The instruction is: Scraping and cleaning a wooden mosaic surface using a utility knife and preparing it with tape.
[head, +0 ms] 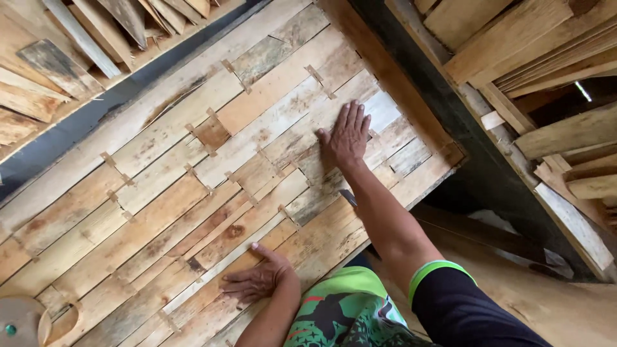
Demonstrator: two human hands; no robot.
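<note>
Far left, top corner: loose pile of wood offcuts (58, 58), sitting beyond a dark strip (96, 122) that runs diagonally along the sheet's upper edge. Bottom left corner: a round tape roll (22, 321) with a green centre, partly cut off by the frame.

Centre: patched veneer sheet (193, 167), made of many thin wood strips laid edge to edge, lying flat on the table and filling most of the view. Short tape tabs (199, 138) bridge the seams at many points. Tones vary from pale to reddish, with some grey staining.

Left hand (257, 279): flat on the sheet near its lower edge, palm down, fingers spread and pointing left, holding nothing.

Right hand (347, 138): arm stretched out, palm flat on the sheet near its right end, fingers spread slightly and pointing up the frame, holding nothing. It rests over a seam between pale strips, beside a whitish patch (382, 109).

Bottom centre: green patterned shirt, dark sleeve with a green cuff.

Right: dark gap past the sheet's end, then stacked wooden boards (546, 58), roughly piled.
</note>
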